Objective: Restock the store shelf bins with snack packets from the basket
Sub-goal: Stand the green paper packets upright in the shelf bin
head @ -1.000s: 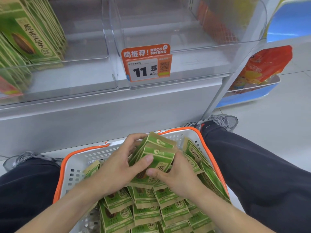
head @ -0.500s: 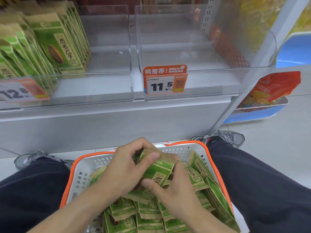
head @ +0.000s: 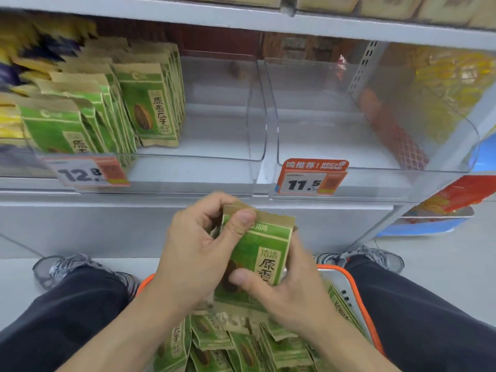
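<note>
Both hands hold a small stack of green and tan snack packets [head: 261,253] above the basket, in front of the shelf's base. My left hand [head: 198,248] grips the stack's upper left, thumb across its tan top edge. My right hand [head: 290,294] holds its lower right, thumb on the front face. The white basket with an orange rim [head: 357,294] lies between my knees, with several more green packets [head: 233,342] in it. A clear shelf bin [head: 257,146] holds upright green packets [head: 145,108] at its left; its right part is bare. The clear bin [head: 375,167] to the right holds no packets.
Price tags reading 12.8 [head: 88,171] and 11.5 [head: 311,178] hang on the bin fronts. My dark-trousered legs [head: 418,310] and grey shoes [head: 373,257] flank the basket. A red and yellow bag [head: 456,194] lies on a blue tray at the right. A shelf board [head: 241,17] runs overhead.
Both hands have lifted the stack of packets up out of the basket toward the shelf. The view has tilted upward, showing more of the bins.
</note>
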A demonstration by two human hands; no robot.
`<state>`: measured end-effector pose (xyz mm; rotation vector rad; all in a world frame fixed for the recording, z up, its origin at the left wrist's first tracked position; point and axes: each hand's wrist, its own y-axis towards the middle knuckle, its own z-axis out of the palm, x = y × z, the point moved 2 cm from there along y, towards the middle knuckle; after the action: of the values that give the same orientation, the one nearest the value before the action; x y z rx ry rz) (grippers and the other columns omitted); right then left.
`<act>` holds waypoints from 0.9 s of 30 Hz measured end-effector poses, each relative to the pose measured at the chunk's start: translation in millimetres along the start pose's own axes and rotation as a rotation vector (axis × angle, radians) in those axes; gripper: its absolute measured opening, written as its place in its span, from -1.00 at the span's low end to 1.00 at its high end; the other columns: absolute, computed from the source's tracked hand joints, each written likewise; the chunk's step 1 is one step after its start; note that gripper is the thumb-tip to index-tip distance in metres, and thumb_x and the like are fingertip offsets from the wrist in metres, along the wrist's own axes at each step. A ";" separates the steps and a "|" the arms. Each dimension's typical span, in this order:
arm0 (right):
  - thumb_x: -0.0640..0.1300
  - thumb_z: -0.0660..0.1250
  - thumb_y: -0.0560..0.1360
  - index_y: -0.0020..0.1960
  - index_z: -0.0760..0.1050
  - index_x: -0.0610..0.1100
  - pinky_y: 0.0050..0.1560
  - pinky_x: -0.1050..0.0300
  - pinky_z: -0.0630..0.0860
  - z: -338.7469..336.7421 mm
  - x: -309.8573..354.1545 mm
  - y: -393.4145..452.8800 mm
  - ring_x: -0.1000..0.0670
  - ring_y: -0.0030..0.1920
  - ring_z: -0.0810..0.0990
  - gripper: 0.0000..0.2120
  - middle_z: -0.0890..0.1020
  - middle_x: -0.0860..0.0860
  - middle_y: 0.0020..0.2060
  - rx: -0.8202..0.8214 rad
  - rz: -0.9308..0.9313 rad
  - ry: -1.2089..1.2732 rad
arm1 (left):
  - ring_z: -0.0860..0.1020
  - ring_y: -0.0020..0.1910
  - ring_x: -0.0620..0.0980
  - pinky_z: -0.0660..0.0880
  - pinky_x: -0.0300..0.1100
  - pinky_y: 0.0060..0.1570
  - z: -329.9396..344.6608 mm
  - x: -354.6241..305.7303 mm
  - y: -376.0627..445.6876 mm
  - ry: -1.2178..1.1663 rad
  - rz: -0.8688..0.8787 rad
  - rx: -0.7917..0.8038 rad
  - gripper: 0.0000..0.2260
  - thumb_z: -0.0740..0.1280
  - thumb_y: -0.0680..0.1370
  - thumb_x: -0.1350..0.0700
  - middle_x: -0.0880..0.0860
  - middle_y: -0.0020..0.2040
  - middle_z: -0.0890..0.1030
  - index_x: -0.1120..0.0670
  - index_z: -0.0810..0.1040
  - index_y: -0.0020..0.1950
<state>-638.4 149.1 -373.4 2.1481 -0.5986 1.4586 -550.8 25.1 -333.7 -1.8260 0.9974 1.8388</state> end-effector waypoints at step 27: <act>0.12 0.62 0.29 0.29 0.37 -0.08 0.24 -0.06 0.50 129.5 68.3 268.2 -0.11 0.27 0.52 -0.28 0.55 -0.06 0.22 0.015 0.180 -0.537 | 0.26 0.46 0.03 0.28 -0.26 0.36 -150.5 35.9 59.5 0.397 -0.038 -0.828 -0.42 0.44 0.51 0.15 0.10 0.46 0.25 0.12 0.32 0.49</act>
<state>-679.8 -147.8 -314.2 2.5634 -0.9893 0.9546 -488.0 -128.1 -342.3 -2.7310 0.2766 2.0830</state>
